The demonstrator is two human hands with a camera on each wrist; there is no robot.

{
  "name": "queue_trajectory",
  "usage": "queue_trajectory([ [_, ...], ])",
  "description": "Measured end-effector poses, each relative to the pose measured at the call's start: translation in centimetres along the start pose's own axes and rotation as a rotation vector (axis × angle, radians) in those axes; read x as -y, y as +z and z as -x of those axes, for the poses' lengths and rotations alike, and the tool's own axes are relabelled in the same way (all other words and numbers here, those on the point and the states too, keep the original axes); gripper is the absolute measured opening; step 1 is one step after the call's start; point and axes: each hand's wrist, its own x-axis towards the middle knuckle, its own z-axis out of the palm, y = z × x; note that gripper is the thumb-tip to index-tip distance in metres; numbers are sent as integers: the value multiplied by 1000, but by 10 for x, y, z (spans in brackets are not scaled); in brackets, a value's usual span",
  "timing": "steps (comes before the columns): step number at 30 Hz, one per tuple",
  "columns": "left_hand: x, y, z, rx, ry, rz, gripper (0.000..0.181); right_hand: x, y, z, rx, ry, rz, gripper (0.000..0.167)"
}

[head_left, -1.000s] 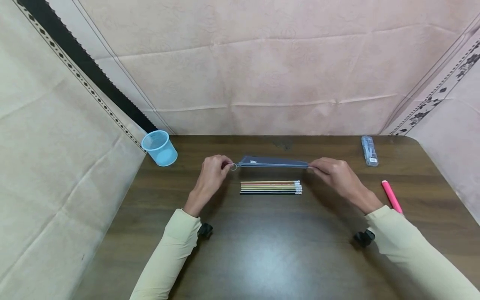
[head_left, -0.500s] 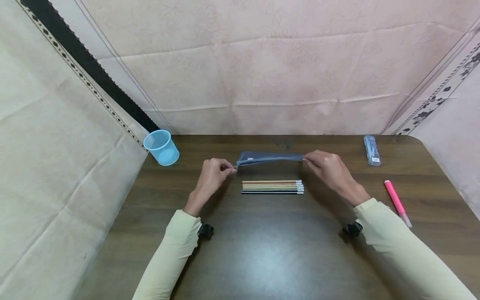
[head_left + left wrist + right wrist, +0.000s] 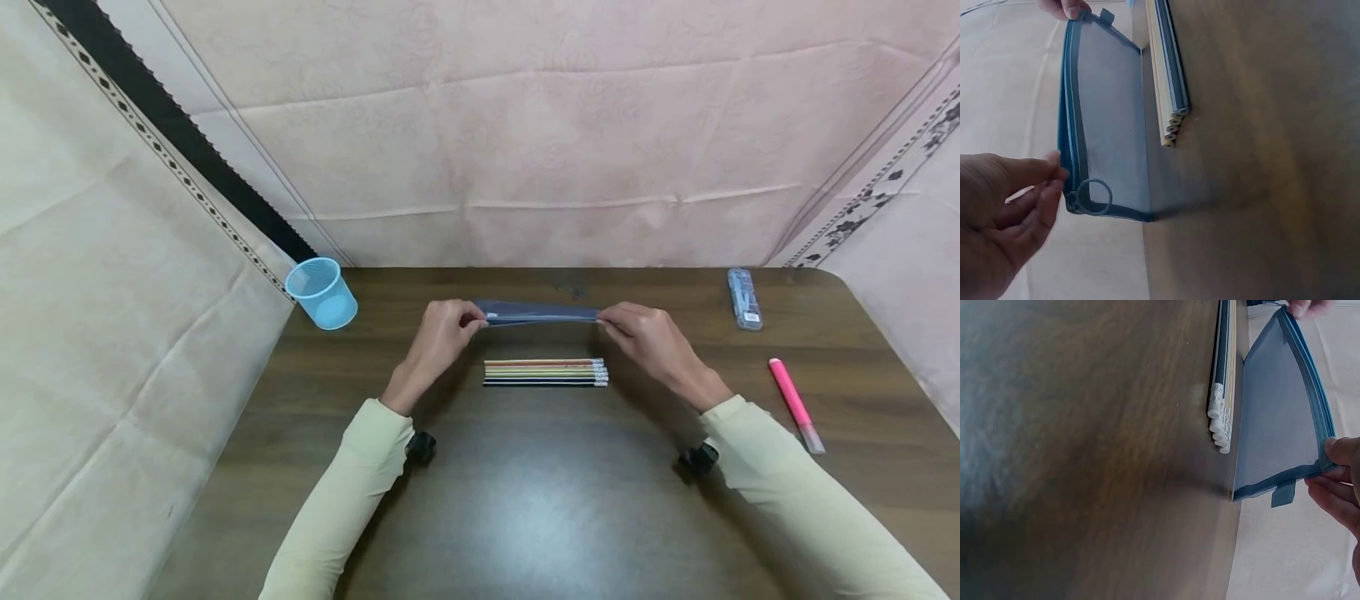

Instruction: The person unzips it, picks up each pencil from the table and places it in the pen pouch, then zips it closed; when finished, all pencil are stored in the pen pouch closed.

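A blue mesh zipper pouch (image 3: 540,313) is held upright on its lower edge between both hands, behind a row of pencils. My left hand (image 3: 444,337) pinches the zipper edge at the pouch's left end; in the left wrist view the ring pull (image 3: 1094,197) hangs just by the fingertips. My right hand (image 3: 651,343) pinches the other top corner, near a small fabric tab (image 3: 1283,494) seen in the right wrist view. Several pencils (image 3: 545,372) lie side by side in front of the pouch, with their eraser ends to the right.
A light blue mesh cup (image 3: 322,293) stands at the table's back left. At the back right lies a small blue pack (image 3: 744,298). A pink marker (image 3: 795,404) lies beside my right forearm. Behind the wooden table (image 3: 517,500) hangs a pale cloth (image 3: 562,150).
My left hand has shifted from the ring pull at the left to the pouch's top edge. My right hand has moved a little left with its end of the pouch.
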Motion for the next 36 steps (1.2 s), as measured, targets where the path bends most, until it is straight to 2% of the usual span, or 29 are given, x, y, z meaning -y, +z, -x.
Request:
queue_trajectory([
  [3,-4,-2,-10,22,87,-43,13,0,-1,0,10,10,-8,14],
  [7,-6,-4,-19,133,163,-105,19,1,-1,0,14,13,-15,13],
  [10,-6,-4,-22,228,165,-101,22,2,0,-2,10,10,-22,13],
  [12,-5,-4,-24,268,162,-74,21,2,1,-3,7,13,-26,13],
  [20,2,-1,-32,300,188,-37,15,-3,2,-5,20,-18,-50,13],
  [25,2,-1,-36,270,171,-41,13,-11,6,-10,59,-23,-24,15],
  [28,1,2,-37,216,145,-71,14,-8,10,-16,83,-5,31,24],
  [31,-1,6,-36,149,127,-89,15,4,16,-20,98,-8,62,33],
  [33,-2,9,-35,100,125,-92,16,15,19,-22,114,-29,40,31],
  [36,-5,13,-33,35,121,-80,16,29,25,-25,175,-70,-2,18],
])
